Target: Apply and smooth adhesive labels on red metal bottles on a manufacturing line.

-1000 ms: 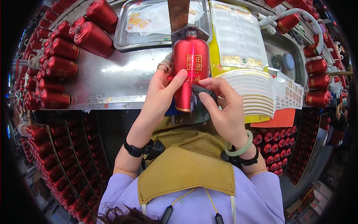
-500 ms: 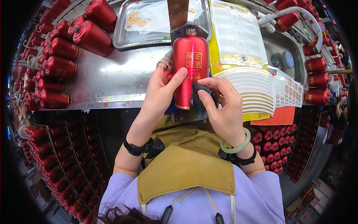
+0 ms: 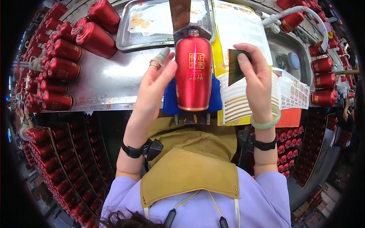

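A red bottle (image 3: 194, 87) with gold lettering lies on a blue cloth pad (image 3: 215, 93), its clear neck pointing away from me. Just left of it, my left hand (image 3: 154, 81) is off the bottle, fingers apart and holding nothing; one finger wears a whitish wrap and a ring. My right hand (image 3: 258, 74) grips a dark, flat squeegee blade (image 3: 236, 67) between thumb and fingers. It hovers over a sheet of curved gold-striped strips (image 3: 235, 106) and a white backing sheet (image 3: 235, 26) to the right of the bottle.
Red bottles (image 3: 62, 68) crowd the left of the metal bench. A steel tray (image 3: 131, 40) with gold decals stands at the back. To the right are a sheet of small labels (image 3: 294, 89), a sink (image 3: 304, 49) and a white hose (image 3: 300, 9). Racked bottles stand below.
My right hand has moved off the bottle to the right, taking the dark blade along. My left hand has let go of the bottle and drawn slightly left.
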The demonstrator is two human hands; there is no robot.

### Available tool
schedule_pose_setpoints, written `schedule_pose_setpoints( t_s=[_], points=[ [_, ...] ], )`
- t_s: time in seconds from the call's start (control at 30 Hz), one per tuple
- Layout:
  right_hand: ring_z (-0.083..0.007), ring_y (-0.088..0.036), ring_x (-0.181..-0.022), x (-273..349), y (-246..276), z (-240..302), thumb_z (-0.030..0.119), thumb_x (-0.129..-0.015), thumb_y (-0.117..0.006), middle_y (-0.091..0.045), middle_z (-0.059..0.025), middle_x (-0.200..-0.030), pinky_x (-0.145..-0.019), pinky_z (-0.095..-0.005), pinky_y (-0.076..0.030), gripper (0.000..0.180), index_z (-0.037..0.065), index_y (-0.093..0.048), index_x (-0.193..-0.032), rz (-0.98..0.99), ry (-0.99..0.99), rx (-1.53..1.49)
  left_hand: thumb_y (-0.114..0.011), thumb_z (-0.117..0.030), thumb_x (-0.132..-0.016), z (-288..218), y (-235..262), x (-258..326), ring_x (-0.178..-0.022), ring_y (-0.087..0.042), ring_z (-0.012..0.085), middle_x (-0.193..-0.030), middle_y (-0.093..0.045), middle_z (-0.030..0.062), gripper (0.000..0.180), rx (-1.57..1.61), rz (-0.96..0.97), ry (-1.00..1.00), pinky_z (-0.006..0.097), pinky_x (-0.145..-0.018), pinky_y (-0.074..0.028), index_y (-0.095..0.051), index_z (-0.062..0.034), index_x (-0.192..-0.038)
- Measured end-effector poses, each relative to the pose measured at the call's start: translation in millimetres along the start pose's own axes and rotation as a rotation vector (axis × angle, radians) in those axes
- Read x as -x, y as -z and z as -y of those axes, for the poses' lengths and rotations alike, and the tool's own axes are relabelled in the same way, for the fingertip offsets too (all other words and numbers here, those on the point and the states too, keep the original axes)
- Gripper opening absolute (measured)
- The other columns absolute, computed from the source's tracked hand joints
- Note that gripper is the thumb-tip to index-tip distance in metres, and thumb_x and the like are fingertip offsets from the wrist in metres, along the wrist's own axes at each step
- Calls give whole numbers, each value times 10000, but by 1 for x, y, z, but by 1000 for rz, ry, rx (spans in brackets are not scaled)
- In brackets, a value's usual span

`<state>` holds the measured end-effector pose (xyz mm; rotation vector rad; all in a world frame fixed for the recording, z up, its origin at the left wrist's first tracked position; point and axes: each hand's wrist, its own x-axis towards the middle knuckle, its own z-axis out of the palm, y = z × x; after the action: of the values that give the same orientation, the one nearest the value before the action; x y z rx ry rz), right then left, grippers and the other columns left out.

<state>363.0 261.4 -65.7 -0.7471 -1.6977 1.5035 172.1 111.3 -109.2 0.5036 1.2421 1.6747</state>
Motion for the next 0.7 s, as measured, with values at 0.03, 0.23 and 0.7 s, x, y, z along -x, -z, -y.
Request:
schedule_pose_setpoints(
  t_s=[0.03, 0.23, 0.7],
  points=[
    [-52, -587, -954, -3, -4, 0, 47, -1056, -543, -672, -17, -1055, -876, -215, -472, 208, -6, -654, -1224, 34, -12, -21, -652, -255, -1045, 1, -3, 2, -1448, -426, 230, -1596, -391, 185, 749, 0, 0, -3, 388, -1204, -350, -246, 31, -1606],
    [-208, -639, -935, -21, -8, -8, 56, -1008, -567, -647, -117, -1025, -858, -322, -505, 264, 13, -670, -1247, 66, 242, 323, -797, -140, -923, 4, -33, 11, -1358, -521, 222, -1512, -486, 188, 896, -125, 67, -58, 374, -1139, -443, -228, 36, -1592],
    [-67, -442, -798, -15, -37, -48, 320, -842, -891, -476, 8, -897, -673, -214, -417, 664, -19, -492, -1251, 76, -303, -97, -742, -91, -959, 11, -39, 8, -1303, -568, 208, -1461, -513, 171, 819, -64, 0, -93, 362, -1081, -500, -229, 50, -1582]
  ],
)
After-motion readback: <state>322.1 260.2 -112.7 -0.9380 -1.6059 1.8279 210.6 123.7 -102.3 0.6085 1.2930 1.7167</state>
